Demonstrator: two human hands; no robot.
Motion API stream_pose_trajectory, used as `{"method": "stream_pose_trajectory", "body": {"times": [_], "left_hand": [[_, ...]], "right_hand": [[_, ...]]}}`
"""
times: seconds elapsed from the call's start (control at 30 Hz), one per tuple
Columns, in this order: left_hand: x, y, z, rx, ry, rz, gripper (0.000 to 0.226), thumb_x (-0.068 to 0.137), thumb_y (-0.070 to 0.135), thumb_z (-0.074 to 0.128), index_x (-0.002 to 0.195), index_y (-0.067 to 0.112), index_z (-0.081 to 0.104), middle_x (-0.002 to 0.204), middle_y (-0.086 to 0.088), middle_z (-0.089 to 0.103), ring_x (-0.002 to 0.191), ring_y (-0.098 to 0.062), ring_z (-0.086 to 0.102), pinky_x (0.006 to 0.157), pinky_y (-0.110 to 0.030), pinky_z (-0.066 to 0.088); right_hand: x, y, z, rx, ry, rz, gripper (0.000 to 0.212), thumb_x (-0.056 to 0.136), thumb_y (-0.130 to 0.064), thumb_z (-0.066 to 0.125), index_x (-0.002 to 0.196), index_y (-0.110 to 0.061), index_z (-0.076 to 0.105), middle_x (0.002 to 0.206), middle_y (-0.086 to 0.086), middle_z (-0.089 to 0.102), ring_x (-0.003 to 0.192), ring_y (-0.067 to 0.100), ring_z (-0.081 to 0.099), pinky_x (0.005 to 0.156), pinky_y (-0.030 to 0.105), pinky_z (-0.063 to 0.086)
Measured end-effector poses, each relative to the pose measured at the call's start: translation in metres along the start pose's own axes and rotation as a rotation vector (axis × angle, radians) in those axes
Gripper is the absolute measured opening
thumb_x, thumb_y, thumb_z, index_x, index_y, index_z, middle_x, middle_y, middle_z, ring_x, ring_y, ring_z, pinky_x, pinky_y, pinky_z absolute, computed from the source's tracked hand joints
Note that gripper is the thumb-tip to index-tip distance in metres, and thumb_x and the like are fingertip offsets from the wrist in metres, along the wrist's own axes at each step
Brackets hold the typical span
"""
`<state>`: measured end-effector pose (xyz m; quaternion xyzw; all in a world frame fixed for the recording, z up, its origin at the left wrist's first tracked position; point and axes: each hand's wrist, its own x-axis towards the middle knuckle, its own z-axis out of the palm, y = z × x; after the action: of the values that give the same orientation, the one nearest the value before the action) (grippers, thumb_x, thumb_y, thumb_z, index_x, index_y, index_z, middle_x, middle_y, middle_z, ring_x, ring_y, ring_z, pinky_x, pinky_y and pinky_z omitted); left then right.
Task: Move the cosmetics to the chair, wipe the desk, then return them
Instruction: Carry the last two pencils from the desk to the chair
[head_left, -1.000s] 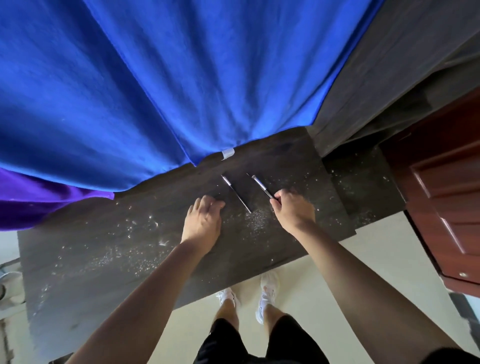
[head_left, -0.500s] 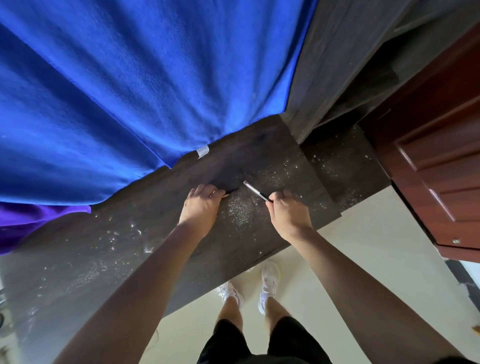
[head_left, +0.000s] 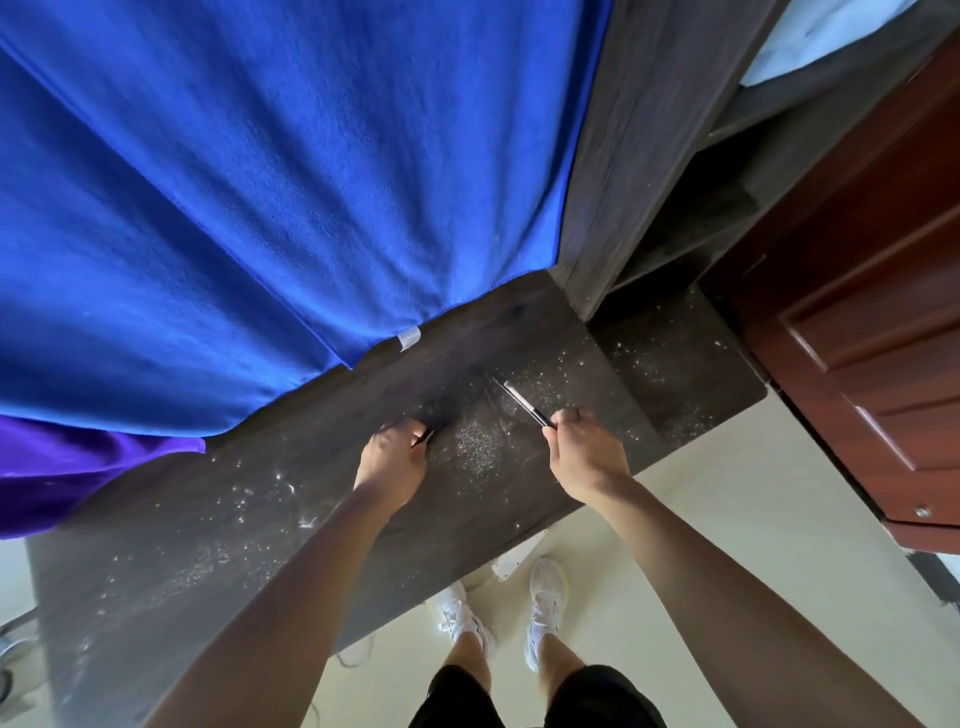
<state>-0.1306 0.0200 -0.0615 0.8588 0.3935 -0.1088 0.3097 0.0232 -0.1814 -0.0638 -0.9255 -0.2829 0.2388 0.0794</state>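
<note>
Just beyond the right hand's (head_left: 584, 452) pencil (head_left: 522, 402) hangs a white tag (head_left: 409, 338), unreadable.

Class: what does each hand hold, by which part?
Right hand: slim cosmetic pencil, by its dark near end. Left hand: another thin stick, grip point hidden.

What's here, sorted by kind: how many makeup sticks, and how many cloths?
Makeup sticks: 2 (silver-black stick in right hand; dark stick in left hand)
Cloths: 2 (blue towel; purple cloth)
Total: 4
</note>
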Motion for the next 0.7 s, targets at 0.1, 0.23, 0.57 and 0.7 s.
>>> {"method": "stream_pose_trajectory", "body": {"times": [0.1, 0.23, 0.57, 0.7], "left_hand": [[-0.008, 0.020, -0.024, -0.128, 0.088, -0.002, 0.020, 0.093, 0.011, 0.060, 0.111, 0.013, 0.069, 0.104, -0.006, 0.072, 0.099, -0.028, 0.066, 0.085, -0.034, 0.051], [-0.018, 0.062, -0.075, -0.326, 0.217, 0.086, 0.009, 0.091, 0.014, 0.066, 0.093, 0.023, 0.067, 0.077, 0.012, 0.067, 0.079, -0.017, 0.066, 0.071, -0.025, 0.044], [-0.052, 0.150, -0.108, -0.970, -0.171, 0.327, 0.017, 0.095, 0.003, 0.061, 0.090, 0.015, 0.072, 0.065, -0.008, 0.062, 0.059, -0.022, 0.056, 0.070, -0.039, 0.048], [-0.085, 0.197, -0.070, -1.036, -0.422, 0.384, 0.013, 0.094, 0.000, 0.061, 0.095, 0.009, 0.071, 0.068, -0.009, 0.063, 0.058, -0.021, 0.057, 0.058, -0.029, 0.050]], "right_hand": [[-0.004, -0.003, -0.032, 0.130, 0.054, 0.029, 0.029, 0.106, -0.037, 0.043, 0.120, -0.016, 0.058, 0.118, 0.007, 0.060, 0.105, 0.028, 0.064, 0.084, 0.038, 0.050], [-0.014, -0.012, -0.083, 0.361, 0.139, 0.022, 0.028, 0.104, -0.040, 0.047, 0.111, -0.018, 0.062, 0.099, -0.001, 0.067, 0.094, 0.023, 0.065, 0.079, 0.034, 0.050], [-0.112, 0.002, -0.137, 0.796, 0.580, 0.174, 0.016, 0.100, -0.035, 0.058, 0.092, -0.022, 0.061, 0.068, -0.008, 0.060, 0.062, 0.008, 0.057, 0.067, 0.025, 0.046], [-0.184, 0.035, -0.119, 0.851, 0.734, 0.352, 0.014, 0.099, -0.033, 0.062, 0.088, -0.024, 0.063, 0.069, -0.007, 0.058, 0.062, 0.005, 0.053, 0.065, 0.022, 0.043]]}}
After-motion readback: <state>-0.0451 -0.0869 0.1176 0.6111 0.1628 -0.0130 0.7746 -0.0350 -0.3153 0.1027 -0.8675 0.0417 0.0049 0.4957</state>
